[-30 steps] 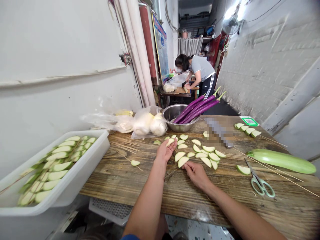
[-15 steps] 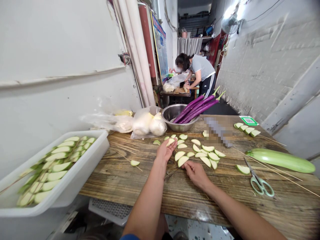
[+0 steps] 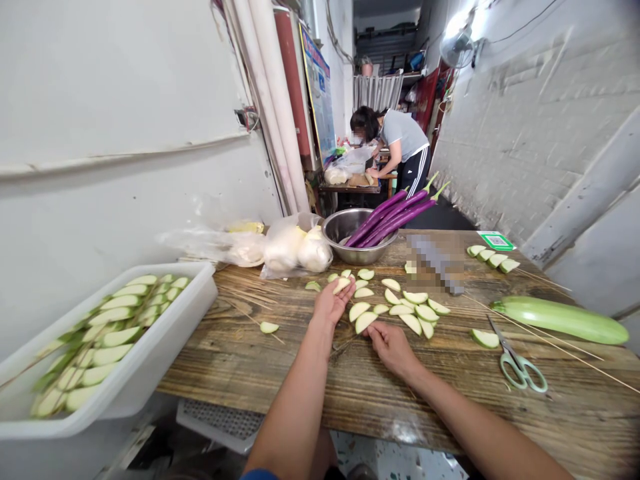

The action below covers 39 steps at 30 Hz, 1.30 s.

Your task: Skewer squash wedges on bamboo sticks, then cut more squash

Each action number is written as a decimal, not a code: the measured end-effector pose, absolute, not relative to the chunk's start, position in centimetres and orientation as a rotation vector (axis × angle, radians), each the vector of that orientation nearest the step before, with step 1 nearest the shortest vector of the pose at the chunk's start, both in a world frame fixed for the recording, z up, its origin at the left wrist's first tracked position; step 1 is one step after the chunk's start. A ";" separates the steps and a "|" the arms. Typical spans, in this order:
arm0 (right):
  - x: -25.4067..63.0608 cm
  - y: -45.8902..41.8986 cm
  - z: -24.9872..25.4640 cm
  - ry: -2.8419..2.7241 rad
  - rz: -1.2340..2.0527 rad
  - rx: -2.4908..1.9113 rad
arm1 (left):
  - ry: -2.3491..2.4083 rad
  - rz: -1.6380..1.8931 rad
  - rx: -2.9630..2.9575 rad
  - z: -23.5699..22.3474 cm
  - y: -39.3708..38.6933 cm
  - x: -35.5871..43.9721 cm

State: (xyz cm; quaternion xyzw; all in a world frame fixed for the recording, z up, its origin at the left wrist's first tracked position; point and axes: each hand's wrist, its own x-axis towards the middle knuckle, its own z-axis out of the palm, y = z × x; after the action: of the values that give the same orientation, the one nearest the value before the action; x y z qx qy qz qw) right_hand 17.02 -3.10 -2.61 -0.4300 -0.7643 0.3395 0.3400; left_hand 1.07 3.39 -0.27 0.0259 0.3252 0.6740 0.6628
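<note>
Palm up over the wooden table [image 3: 240,373], my left hand [image 3: 327,303] holds a half-round zucchini slice [image 3: 342,286] in its fingers. My right hand [image 3: 393,343] is closed, with thumb and forefinger at the edge of another zucchini slice [image 3: 367,322], which they seem to pinch. Several pale slices with green rims [image 3: 416,297] lie loosely spread just beyond and right of my hands. A single slice [image 3: 269,327] lies apart on the left, near a bundle of thin bamboo skewers [image 3: 255,288].
At left stands a white tub [image 3: 200,283] of skewered slices. A steel bowl [image 3: 345,252] with purple eggplants [image 3: 395,217] and bagged white items [image 3: 295,250] stand behind. On the right lie scissors [image 3: 523,369], a whole zucchini [image 3: 560,319] and a blurred knife-like shape [image 3: 435,260]. A person [image 3: 403,137] bends over another table.
Almost nothing differs. Both hands keep their places and their slices, while the whole view has shifted very slightly.
</note>
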 end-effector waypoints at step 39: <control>17.0 -3.0 -2.7 -1.975 0.923 -1.180 | 0.790 1.500 0.244 -0.9 3.1 1.9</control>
State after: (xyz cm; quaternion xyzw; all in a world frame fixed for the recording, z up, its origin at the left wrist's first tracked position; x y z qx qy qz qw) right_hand 17.00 -3.04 -2.68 -0.4500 -0.7534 0.3520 0.3255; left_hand 1.89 3.11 -0.92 0.1078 0.3486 0.6617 0.6550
